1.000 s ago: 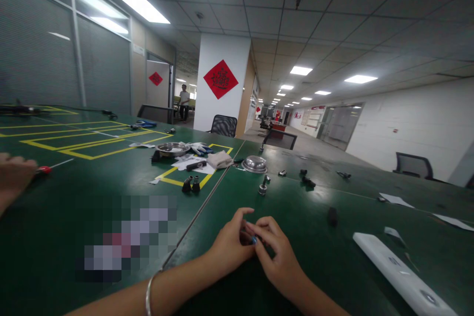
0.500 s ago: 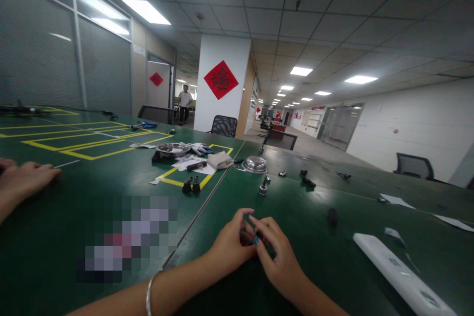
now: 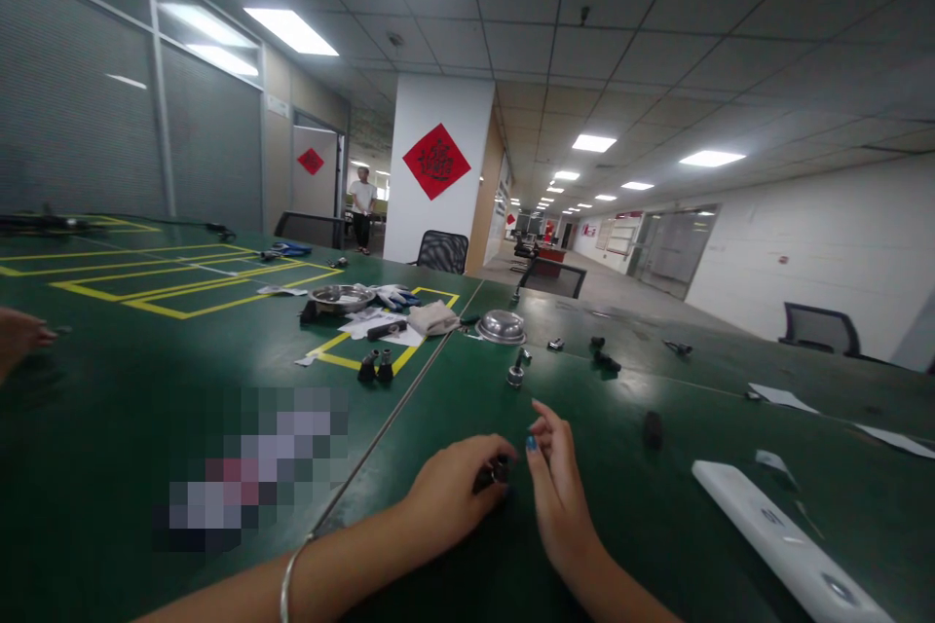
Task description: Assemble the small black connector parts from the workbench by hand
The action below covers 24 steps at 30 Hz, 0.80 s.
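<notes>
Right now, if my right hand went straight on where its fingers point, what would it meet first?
Probably the metal part ahead, though your right hand might pass just beside it; depth is hard to judge here.

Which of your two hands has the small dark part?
The left hand, wearing the silver bracelet: it holds the small dark part; the right hand is apart from it.

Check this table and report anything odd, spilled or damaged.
The pixelated grey-purple patch on the green tabletop, left of the left hand, looks odd: it obscures whatever lies there. No clear spill or damage shows.
</notes>
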Available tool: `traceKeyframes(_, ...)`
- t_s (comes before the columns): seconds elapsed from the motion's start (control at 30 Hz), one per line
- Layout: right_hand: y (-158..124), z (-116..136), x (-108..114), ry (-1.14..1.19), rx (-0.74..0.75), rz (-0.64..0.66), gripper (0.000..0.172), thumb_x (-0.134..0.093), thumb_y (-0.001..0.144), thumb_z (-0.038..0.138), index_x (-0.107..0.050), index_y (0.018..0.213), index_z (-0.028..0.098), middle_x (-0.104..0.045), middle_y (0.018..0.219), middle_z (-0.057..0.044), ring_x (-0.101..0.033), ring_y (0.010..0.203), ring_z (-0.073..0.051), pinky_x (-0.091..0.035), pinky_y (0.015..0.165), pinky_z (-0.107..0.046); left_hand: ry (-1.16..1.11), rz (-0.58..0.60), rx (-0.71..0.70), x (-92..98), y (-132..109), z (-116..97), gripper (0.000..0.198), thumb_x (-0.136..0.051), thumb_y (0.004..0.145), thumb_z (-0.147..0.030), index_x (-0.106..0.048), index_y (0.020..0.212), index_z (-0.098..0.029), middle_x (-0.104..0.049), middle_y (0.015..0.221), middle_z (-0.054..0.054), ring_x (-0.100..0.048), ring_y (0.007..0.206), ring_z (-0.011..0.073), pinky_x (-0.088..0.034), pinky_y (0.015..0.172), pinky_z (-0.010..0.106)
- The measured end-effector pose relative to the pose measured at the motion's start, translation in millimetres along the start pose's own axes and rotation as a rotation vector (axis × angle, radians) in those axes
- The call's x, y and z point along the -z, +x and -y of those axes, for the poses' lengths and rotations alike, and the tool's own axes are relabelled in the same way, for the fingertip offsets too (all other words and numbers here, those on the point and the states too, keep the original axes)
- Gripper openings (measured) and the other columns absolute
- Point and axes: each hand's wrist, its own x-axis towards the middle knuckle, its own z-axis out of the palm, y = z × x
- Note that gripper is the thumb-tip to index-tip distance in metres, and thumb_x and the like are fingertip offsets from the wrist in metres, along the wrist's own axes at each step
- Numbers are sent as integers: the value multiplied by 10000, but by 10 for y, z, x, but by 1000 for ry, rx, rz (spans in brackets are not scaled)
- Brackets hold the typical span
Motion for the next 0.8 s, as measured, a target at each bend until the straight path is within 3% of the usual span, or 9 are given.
traceKeyframes(0.07, 4, 0, 2, -12, -7, -7, 329, -330, 925, 259, -361, 1250, 224, -434, 1005, -58, -485, 927, -185, -419, 827, -342, 36, 28, 2, 38, 38, -7, 271, -568, 697, -144, -636, 934, -257, -659, 920, 4, -610, 846, 197, -466, 720, 271)
traceKeyframes(0.17, 0, 7, 1, -23, 18, -8, 318, -352, 912, 233, -388, 1228, 222, -439, 1007, -60, -488, 928, -189, -426, 812, -337, 92, 82, 68, 168, 121, 0, 230, -580, 691, -153, -659, 881, -255, -680, 862, -8, -628, 813, 189, -472, 690, 258)
traceKeyframes(0.33, 4, 35, -3, -35, 36, 20, 325, -374, 890, 176, -405, 1209, 225, -442, 1018, -63, -493, 916, -184, -439, 784, -323, 246, 127, 209, 661, 303, 124, 166, -648, 580, -116, -695, 712, -205, -675, 730, 13, -629, 707, 207, -471, 641, 279)
traceKeyframes(0.57, 23, 103, 4, -12, 26, 63, 310, -369, 864, 141, -425, 1157, 225, -432, 1001, -58, -479, 886, -181, -431, 788, -333, 551, -1, 537, 1440, 418, 453, 157, -592, 435, -9, -615, 484, -156, -551, 474, 4, -591, 628, 264, -463, 653, 359)
traceKeyframes(0.7, 26, 127, 9, -2, 34, 91, 313, -365, 855, 125, -429, 1146, 220, -427, 995, -54, -478, 866, -173, -429, 776, -325, 610, -47, 680, 1692, 392, 621, 120, -612, 457, -33, -591, 485, -148, -535, 450, -1, -588, 563, 231, -474, 563, 302)
traceKeyframes(0.8, 28, 135, 14, -2, 47, 95, 312, -364, 849, 116, -437, 1135, 217, -431, 990, -53, -484, 835, -166, -434, 751, -313, 677, -114, 693, 1791, 365, 721, 87, -637, 509, -74, -606, 549, -146, -585, 542, 26, -617, 665, 253, -480, 599, 290)
